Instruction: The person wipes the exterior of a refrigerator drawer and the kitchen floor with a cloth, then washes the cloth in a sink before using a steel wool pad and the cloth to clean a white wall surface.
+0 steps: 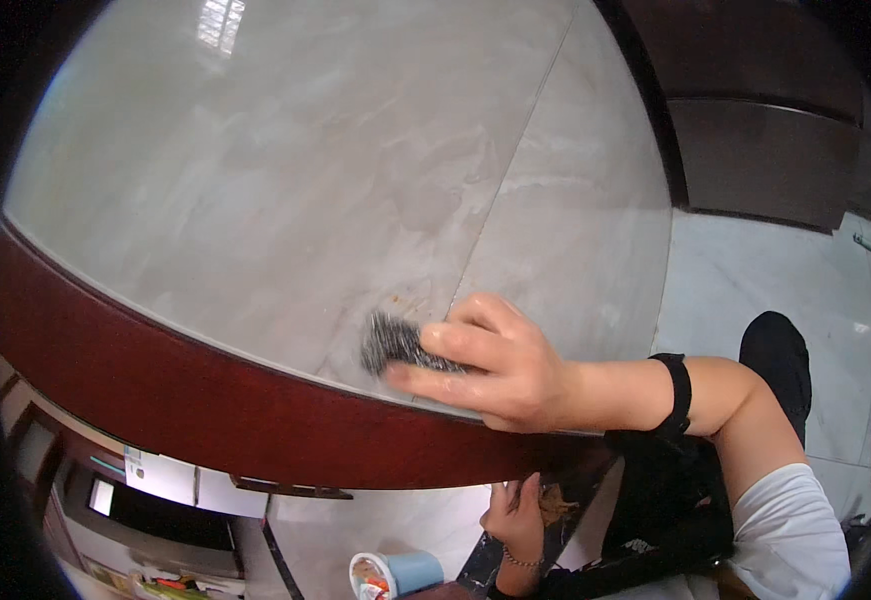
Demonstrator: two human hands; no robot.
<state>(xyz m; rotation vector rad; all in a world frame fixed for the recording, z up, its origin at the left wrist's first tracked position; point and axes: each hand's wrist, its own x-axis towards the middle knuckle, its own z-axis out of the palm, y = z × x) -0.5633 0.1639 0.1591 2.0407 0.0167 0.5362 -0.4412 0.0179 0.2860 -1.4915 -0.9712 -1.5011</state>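
Observation:
My right hand [514, 364], reaching in from the right with a black band on the forearm, grips a dark scouring pad [398, 345] with silvery streaks. The pad is blurred and lies against the grey marble-look top [278, 187], close to its dark red wooden edge [180, 397]. Small orange-brown specks [405, 304] show beside the pad, and wet-looking patches spread farther off. Lower down, below the wooden edge, is my left hand [518, 521] with a beaded bracelet. Its fingers are partly bent near a brown crumpled thing [557, 505]; whether they hold anything is unclear.
A thin seam [510, 165] crosses the top. A light blue bucket [413, 571] with things inside stands on the floor below the wooden edge. Dark cabinet-like panels [765, 157] rise at upper right. A black shoe [777, 367] is on the pale tiled floor [728, 262].

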